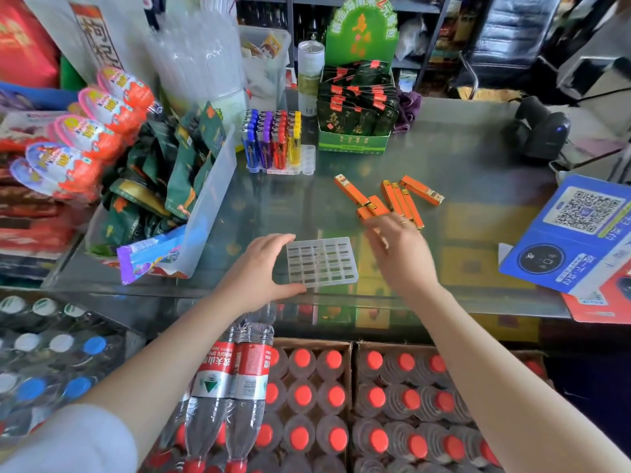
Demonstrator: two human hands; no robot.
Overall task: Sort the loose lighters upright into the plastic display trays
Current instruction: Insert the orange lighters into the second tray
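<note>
- Shop counter (461,158): glass top, reflective, packaged goods visible through the pane; shelving with bottles and a black padded chair behind.
- Below front edge: cartons of red-capped bottles (317,397), plus shrink-wrapped water bottles (235,373) with red labels, partial "NONGFU SP..." legible.
- Left side: clear bin of green snack packets (153,186), pink and orange egg-shaped sweets (88,131) stacked beside, print too blurred to read.
- Right edge: blue payment stand (573,233) with QR code; small text unreadable. Black barcode scanner (543,131) behind it.
- Back centre: green display box (355,107) of dark sachets, Chinese characters and a "2" on the header card; white can just left of it.
- Filled tray (276,145) at back: lighters upright in colour columns, blue, purple, red, yellow; rightmost slots vacant.
- Empty tray (322,261): clear plastic grid, flat near front edge of counter, between both hands.
- Loose lighters (392,196): orange with gold ends, lying flat in a fanned heap just behind right hand, well apart from filled tray.
- Left hand (263,271): fingers spread wide, thumb touching near left corner of empty tray, fingertips at far left corner; bracing, not wrapped round.
- Right hand (399,250): motion-blurred, fingers extended over nearest orange lighters; pinching one or not, cannot tell.
</note>
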